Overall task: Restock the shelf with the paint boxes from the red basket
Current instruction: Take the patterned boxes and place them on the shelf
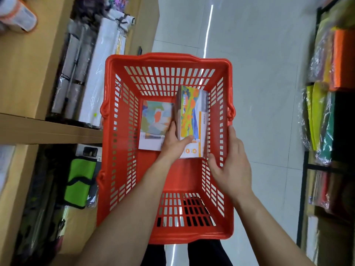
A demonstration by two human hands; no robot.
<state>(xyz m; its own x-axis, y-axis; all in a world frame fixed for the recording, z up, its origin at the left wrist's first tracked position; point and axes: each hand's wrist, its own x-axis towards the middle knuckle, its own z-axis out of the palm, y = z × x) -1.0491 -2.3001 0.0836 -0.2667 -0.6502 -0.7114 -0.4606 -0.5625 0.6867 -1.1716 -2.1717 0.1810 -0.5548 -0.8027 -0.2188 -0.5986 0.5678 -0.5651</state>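
Observation:
A red basket (167, 60) with slotted walls stands on the floor below me. Inside it my left hand (175, 141) grips a paint box (194, 120) with a bright orange, yellow and blue picture, tilted up on its edge near the basket's right wall. A second paint box (153, 120) with a pale abstract picture lies flat on the basket floor to its left. My right hand (230, 164) rests with fingers spread on the basket's right wall, holding nothing. The wooden shelf (48, 129) runs along my left.
The left shelf holds wrapped rolls (75, 60) and white packs above, and a green-and-black bag (79, 181) below. A black-framed rack (307, 162) with coloured paper sheets stands at the right. A grey tiled aisle (259, 54) stretches ahead between them.

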